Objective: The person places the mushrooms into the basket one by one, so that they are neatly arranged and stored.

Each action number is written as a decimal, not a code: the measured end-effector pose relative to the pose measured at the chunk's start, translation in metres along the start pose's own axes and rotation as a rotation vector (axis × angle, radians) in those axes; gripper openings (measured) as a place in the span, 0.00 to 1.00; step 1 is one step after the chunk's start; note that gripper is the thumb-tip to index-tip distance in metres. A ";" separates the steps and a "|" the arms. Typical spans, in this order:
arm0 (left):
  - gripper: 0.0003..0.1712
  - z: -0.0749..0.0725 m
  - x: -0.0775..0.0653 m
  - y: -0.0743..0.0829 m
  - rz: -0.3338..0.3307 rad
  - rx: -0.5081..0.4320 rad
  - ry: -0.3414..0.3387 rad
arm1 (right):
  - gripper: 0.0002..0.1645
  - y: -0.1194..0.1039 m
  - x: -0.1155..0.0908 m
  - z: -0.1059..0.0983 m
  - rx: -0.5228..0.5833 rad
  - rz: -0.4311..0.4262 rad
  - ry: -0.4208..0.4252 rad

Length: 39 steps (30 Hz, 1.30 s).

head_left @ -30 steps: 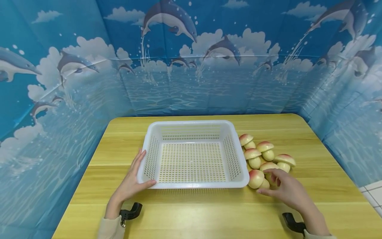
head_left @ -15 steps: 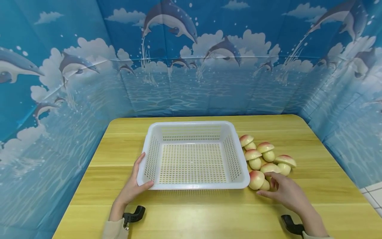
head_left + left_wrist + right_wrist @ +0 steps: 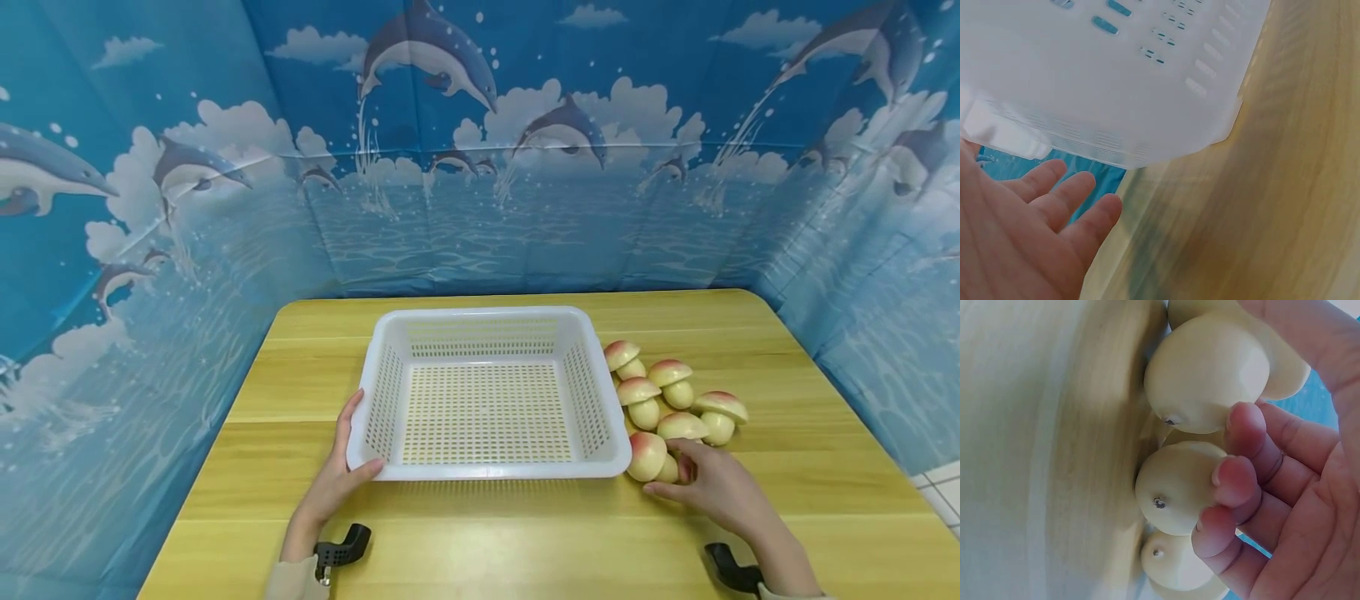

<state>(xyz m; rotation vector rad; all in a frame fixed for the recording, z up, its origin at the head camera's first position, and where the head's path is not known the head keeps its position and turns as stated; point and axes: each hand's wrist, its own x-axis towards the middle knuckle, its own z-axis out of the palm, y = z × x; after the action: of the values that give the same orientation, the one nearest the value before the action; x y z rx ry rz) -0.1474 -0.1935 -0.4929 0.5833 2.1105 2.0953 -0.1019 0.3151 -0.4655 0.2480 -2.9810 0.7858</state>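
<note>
My head view looks forward and down across the table (image 3: pixel 480 546); up close, my left-wrist view faces the white basket (image 3: pixel 1097 87), my right-wrist view the mushrooms (image 3: pixel 1200 375), and the head view shares both from farther off.

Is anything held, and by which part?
Left hand, fingers straight, touches the white plastic basket at near-left corner; right hand at stem of nearest mushroom, grip unclear.

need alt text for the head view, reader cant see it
A person's right hand is curled around the nearest mushroom-shaped piece in a cluster on a wood-grain table; the left hand touches the near left corner of a white perforated basket. Behind is a blue dolphin-print backdrop.
</note>
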 end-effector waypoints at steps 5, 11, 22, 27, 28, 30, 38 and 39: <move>0.53 0.000 -0.001 -0.001 0.016 0.014 0.002 | 0.26 0.001 0.001 0.003 -0.008 -0.011 0.011; 0.53 -0.001 0.000 -0.002 0.024 0.030 0.001 | 0.26 0.000 0.003 0.006 -0.045 -0.012 0.040; 0.52 0.000 0.000 -0.002 0.031 -0.002 -0.007 | 0.27 -0.001 0.003 0.012 -0.084 -0.005 0.082; 0.53 0.000 -0.001 -0.003 0.029 -0.010 -0.002 | 0.28 -0.001 0.002 0.014 -0.088 0.000 0.086; 0.53 0.000 -0.001 -0.003 0.032 -0.011 -0.002 | 0.28 -0.001 0.002 0.014 -0.086 0.002 0.088; 0.53 0.000 0.000 -0.004 0.035 -0.020 -0.008 | 0.27 0.000 0.001 0.014 -0.083 0.003 0.089; 0.52 0.001 0.000 -0.007 0.037 -0.030 -0.007 | 0.25 0.000 -0.001 0.017 -0.071 0.009 0.105; 0.52 0.001 -0.001 -0.007 0.035 -0.029 -0.006 | 0.25 0.001 0.000 0.017 -0.073 0.011 0.105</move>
<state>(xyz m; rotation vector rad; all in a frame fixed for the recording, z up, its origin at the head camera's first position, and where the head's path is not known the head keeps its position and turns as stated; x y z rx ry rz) -0.1478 -0.1924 -0.5000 0.6273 2.0777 2.1363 -0.1016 0.3071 -0.4808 0.1806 -2.9071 0.6679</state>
